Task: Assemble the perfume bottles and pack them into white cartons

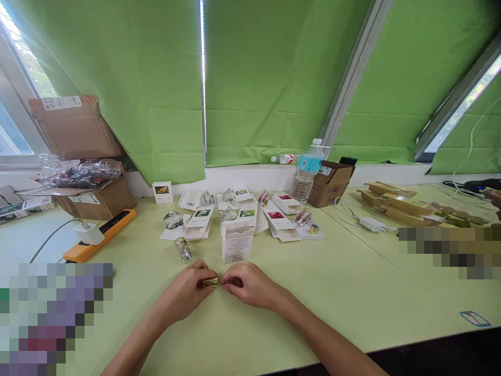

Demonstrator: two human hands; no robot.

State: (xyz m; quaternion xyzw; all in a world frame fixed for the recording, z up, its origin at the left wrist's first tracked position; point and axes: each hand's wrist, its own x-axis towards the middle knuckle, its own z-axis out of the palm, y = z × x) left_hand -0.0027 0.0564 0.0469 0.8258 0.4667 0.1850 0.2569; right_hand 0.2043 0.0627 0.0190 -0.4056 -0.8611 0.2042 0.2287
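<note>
My left hand point(193, 283) is closed around a small shiny gold cap point(210, 282), low over the table. Just to its right, my right hand point(247, 284) is pinched, its fingertips close to the cap's end; anything between them is too small to make out. A clear glass perfume bottle point(183, 249) lies uncapped in front of my left hand. Beyond my right hand stands a white carton point(237, 244) with fine print and an open top. Behind these, several glass bottles point(173, 219) rest on or beside flattened white boxes point(199, 222) with flower pictures.
An orange power strip point(102, 236) with a white adapter lies left, below a cardboard box point(94, 196) full of plastic bottles. At the back stand a large water bottle point(307, 172) and a brown carton point(332, 184). A white charger point(371, 224) with cable and cardboard trays point(399, 203) lie right.
</note>
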